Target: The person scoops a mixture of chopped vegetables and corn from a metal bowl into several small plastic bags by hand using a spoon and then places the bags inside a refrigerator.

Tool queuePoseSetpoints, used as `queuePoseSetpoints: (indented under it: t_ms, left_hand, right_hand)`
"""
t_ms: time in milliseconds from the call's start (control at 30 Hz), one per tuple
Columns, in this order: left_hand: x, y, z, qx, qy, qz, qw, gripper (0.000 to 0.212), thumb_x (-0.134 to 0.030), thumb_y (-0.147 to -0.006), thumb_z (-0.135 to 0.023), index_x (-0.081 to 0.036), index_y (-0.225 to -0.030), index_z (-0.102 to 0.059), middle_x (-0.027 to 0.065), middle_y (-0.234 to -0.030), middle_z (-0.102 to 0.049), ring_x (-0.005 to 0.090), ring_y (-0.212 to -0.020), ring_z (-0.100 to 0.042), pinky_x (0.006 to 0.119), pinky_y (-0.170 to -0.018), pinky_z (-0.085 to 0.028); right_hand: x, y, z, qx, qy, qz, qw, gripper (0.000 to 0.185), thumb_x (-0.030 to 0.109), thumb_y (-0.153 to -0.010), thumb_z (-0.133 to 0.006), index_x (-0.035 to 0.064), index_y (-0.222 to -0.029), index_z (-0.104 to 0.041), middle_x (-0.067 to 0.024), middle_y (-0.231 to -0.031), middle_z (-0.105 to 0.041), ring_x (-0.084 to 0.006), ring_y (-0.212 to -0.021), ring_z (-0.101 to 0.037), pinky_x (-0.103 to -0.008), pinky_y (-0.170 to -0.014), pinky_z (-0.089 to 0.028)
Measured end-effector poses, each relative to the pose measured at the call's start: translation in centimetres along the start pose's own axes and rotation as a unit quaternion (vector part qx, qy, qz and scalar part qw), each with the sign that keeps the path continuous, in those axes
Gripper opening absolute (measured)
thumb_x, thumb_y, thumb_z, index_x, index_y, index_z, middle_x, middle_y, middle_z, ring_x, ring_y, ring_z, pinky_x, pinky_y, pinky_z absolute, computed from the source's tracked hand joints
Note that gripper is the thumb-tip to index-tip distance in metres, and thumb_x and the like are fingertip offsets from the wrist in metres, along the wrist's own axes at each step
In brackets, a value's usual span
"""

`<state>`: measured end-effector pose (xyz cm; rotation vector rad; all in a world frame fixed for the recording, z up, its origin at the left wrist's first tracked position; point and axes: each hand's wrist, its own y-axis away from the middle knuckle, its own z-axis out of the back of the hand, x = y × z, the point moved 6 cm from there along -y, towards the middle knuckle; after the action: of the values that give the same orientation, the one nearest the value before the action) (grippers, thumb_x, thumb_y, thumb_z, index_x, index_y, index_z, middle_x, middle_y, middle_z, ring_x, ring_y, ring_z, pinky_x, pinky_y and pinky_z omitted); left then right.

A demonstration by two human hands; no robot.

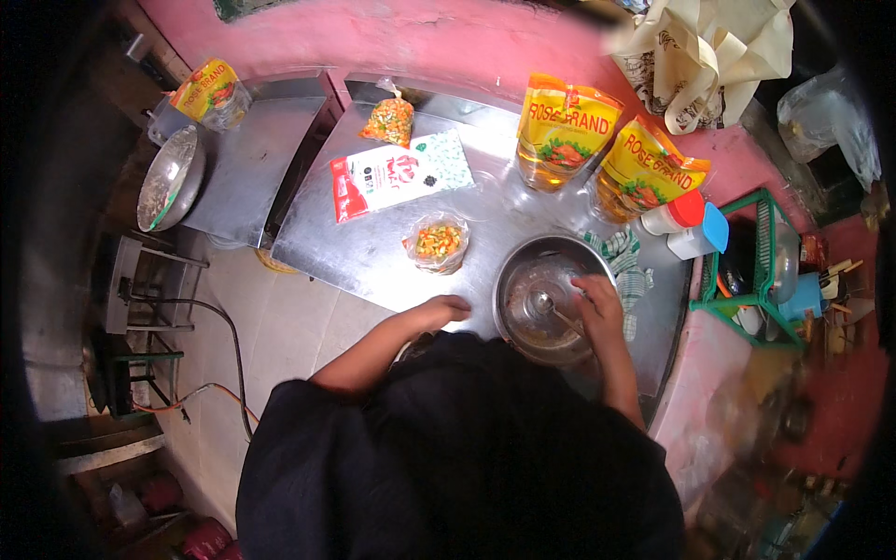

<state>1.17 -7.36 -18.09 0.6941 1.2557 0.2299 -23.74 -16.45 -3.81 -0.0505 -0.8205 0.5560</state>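
At the near edge of the steel table [318,255], my left hand [442,313] is loosely bent; its fingers are partly turned from view, so whether it holds anything is unclear. My right hand [600,308] hovers over the right side of a large steel mixing bowl [514,269], fingers apart. Inside the bowl rests a metal ladle or spoon [544,301], its handle running towards the right hand, with brownish residue around it. Beyond my left hand stands an opened plastic bag of diced mixed vegetables [439,241].
Further back lie a tied vegetable bag [389,120] and a red-white packet [402,171]. Two Rose Brand oil pouches [563,136] [647,171], lidded jars [673,213] and a checked cloth [630,269] surround the bowl. A green rack [747,266] stands right, a wok [170,180] left.
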Motion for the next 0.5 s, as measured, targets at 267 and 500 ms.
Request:
queuePoseSetpoints:
  t_ms: [267, 500]
  left_hand:
    - [-1.4, 3.3, 11.7, -0.259, 0.388, -0.029, 0.884, 0.027, -0.021, -0.087, -0.049, -0.003, -0.105, -0.056, 0.0067, -0.096, -0.057, 0.0178, -0.086, -0.053, 0.028, -0.066, -0.051]
    - [-4.1, 3.3, 9.9, -0.231, 0.347, -0.013, 0.909, 0.01, -0.016, -0.083, -0.054, -0.012, -0.092, -0.054, 0.0012, -0.087, -0.056, 0.0137, -0.087, -0.052, 0.029, -0.07, -0.046]
  right_hand:
    - [0.4, -11.0, -16.8, 0.225, -0.292, -0.312, 0.876, 0.036, 0.031, -0.085, -0.054, 0.0022, -0.106, -0.056, -0.0081, -0.088, -0.055, -0.0154, -0.074, -0.054, -0.0309, -0.056, -0.049]
    - [3.6, -11.9, -18.4, 0.302, -0.236, -0.33, 0.863, 0.02, 0.02, -0.078, -0.06, 0.0077, -0.093, -0.054, -0.0039, -0.075, -0.052, -0.0132, -0.06, -0.051, -0.0312, -0.05, -0.051]
